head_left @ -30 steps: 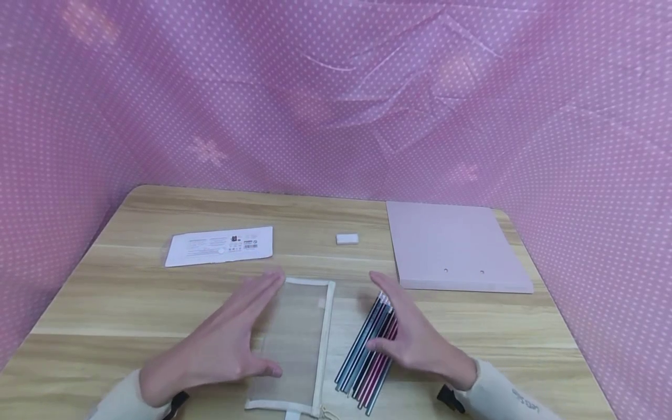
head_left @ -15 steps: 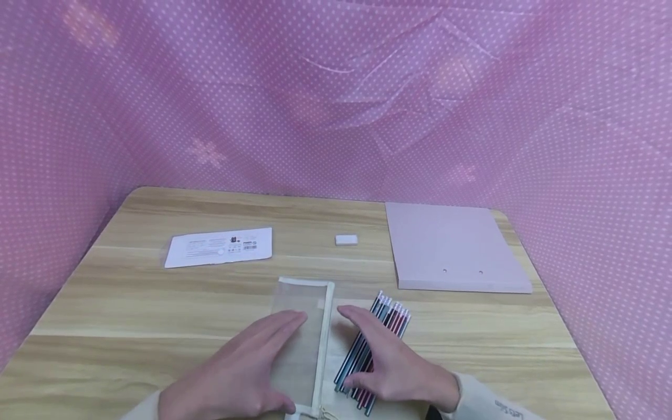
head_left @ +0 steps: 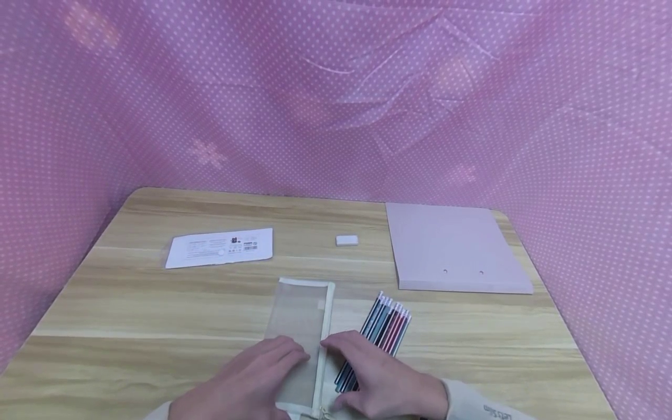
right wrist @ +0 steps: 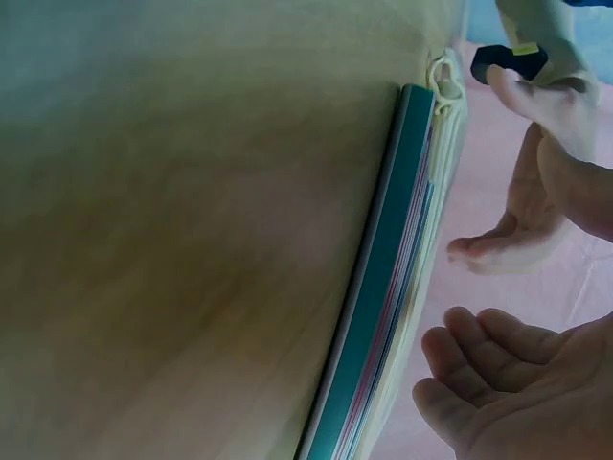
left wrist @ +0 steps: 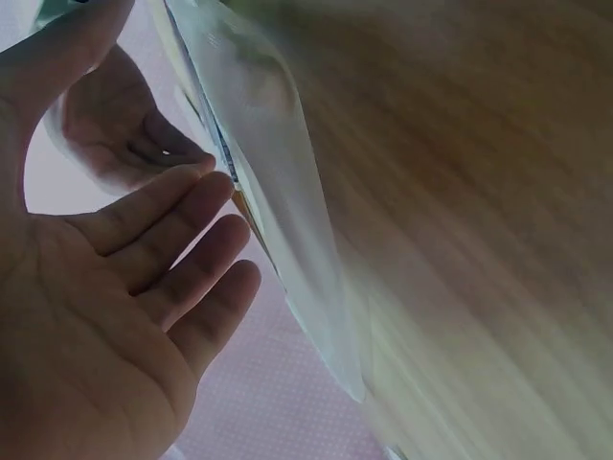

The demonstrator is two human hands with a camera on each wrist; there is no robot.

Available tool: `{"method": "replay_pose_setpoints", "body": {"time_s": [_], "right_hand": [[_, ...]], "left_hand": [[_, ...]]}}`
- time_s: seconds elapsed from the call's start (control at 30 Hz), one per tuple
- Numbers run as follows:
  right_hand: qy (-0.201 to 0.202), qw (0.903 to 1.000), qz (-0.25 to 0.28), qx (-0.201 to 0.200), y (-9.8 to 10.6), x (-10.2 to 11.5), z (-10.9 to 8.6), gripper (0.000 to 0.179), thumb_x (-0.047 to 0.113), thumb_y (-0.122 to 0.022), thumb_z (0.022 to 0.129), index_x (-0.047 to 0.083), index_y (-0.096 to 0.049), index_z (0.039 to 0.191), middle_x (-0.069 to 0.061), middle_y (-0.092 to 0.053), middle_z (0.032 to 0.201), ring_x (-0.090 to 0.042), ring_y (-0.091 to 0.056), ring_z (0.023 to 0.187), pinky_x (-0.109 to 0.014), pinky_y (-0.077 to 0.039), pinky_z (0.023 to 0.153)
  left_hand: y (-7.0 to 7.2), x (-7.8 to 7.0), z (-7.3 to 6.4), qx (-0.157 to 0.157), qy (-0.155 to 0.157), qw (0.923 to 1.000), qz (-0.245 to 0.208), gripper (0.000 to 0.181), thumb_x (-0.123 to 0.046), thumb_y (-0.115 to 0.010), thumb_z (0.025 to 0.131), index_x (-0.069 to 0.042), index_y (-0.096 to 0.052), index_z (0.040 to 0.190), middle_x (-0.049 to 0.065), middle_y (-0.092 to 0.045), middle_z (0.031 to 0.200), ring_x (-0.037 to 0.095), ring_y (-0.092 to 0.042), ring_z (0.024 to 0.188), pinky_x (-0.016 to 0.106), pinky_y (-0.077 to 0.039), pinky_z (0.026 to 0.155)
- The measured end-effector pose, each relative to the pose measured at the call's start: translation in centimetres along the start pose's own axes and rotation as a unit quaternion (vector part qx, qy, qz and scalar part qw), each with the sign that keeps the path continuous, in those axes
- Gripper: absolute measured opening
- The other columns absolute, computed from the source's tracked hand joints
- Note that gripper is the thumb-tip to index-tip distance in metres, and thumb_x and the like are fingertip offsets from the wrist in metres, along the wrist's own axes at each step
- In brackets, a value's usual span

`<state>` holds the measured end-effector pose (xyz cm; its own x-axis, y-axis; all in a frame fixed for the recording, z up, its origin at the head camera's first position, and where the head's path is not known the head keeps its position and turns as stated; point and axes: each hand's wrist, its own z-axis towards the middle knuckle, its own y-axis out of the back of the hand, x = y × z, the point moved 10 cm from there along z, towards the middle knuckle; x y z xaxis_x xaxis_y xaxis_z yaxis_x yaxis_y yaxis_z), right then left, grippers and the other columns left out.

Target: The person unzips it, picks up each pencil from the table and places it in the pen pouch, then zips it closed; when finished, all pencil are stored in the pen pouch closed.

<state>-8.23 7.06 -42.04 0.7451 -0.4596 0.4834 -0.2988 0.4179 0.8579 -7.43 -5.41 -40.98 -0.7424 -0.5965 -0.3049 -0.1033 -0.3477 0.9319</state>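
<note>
A flat mesh zip pouch [head_left: 298,309] with white edging lies at the front middle of the table. My left hand [head_left: 249,376] is over its lower left part, fingers loosely bent and nothing in them. Beside the zip edge, my right hand [head_left: 385,379] reaches across the lower ends of several pencils [head_left: 388,329]. Its fingertips are at the zip edge; whether they touch it I cannot tell. In the right wrist view, the right hand [right wrist: 517,374] is relaxed above the pencils [right wrist: 374,278] and pouch. The left wrist view shows the left palm [left wrist: 105,326] bare.
A white printed card packet [head_left: 220,248] lies at the back left. A small white eraser [head_left: 346,240] is at the back middle. To the right lies a pale pink folder [head_left: 457,248] with two holes. Pink dotted cloth [head_left: 336,99] surrounds the wooden table [head_left: 131,297].
Both hands have moved toward the table's front edge and closer together. The right hand has shifted left from the pencils toward the zip edge. Pouch and pencils look unmoved.
</note>
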Motion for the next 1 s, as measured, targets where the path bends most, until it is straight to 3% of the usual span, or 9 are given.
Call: {"method": "replay_pose_setpoints", "body": {"time_s": [0.4, 0.57, 0.63, 0.77, 1.0], "right_hand": [[-0.016, 0.9990, 0.020, 0.036, -1.0, 0.1, 0.3, 0.062, 0.036, -0.083, 0.083, 0.015, -0.052, 0.134, 0.008, -0.060, 0.121, -0.004, -0.053, 0.110, -0.017, -0.047, 0.097], [-0.019, 0.9980, 0.018, 0.058, -1.6, -0.1, 0.3, 0.056, 0.034, -0.080, 0.085, 0.019, -0.054, 0.132, 0.011, -0.060, 0.122, -0.002, -0.053, 0.110, -0.017, -0.047, 0.097], [-0.020, 0.9974, 0.020, 0.066, -1.8, -0.1, 0.3, 0.055, 0.032, -0.080, 0.085, 0.020, -0.054, 0.132, 0.011, -0.060, 0.123, 0.000, -0.052, 0.110, -0.017, -0.046, 0.098], [-0.016, 0.9970, 0.016, 0.074, -1.9, 0.0, 0.3, 0.053, 0.031, -0.080, 0.084, 0.022, -0.055, 0.130, 0.012, -0.060, 0.122, 0.001, -0.052, 0.111, -0.016, -0.046, 0.097], [-0.008, 0.9973, 0.014, 0.072, -1.7, 0.4, 0.4, 0.051, 0.031, -0.080, 0.084, 0.022, -0.056, 0.128, 0.012, -0.061, 0.121, 0.001, -0.053, 0.110, -0.017, -0.046, 0.097]], "left_hand": [[-0.8, 0.5, -0.4, 0.035, 0.003, 0.9981, -0.051, 0.051, -0.028, -0.089, 0.069, -0.019, -0.066, 0.114, -0.015, -0.061, 0.107, -0.002, -0.054, 0.092, 0.019, -0.051, 0.077], [-1.7, 1.0, -0.1, 0.091, 0.026, 0.9894, -0.110, 0.025, -0.019, -0.083, 0.078, -0.026, -0.074, 0.100, -0.019, -0.063, 0.094, -0.008, -0.053, 0.081, 0.012, -0.048, 0.068], [-1.7, 0.7, 0.2, 0.093, 0.017, 0.9880, -0.122, 0.019, -0.013, -0.077, 0.079, -0.029, -0.076, 0.089, -0.022, -0.062, 0.084, -0.010, -0.051, 0.074, 0.007, -0.043, 0.063], [-1.4, 0.0, 0.5, 0.074, -0.012, 0.9887, -0.129, 0.024, -0.008, -0.071, 0.077, -0.031, -0.072, 0.072, -0.025, -0.056, 0.071, -0.013, -0.045, 0.065, 0.002, -0.034, 0.054], [-1.3, 0.1, 0.4, 0.070, -0.003, 0.9839, -0.164, 0.017, -0.011, -0.074, 0.081, -0.028, -0.075, 0.078, -0.024, -0.060, 0.075, -0.013, -0.050, 0.068, 0.001, -0.038, 0.058]]}}
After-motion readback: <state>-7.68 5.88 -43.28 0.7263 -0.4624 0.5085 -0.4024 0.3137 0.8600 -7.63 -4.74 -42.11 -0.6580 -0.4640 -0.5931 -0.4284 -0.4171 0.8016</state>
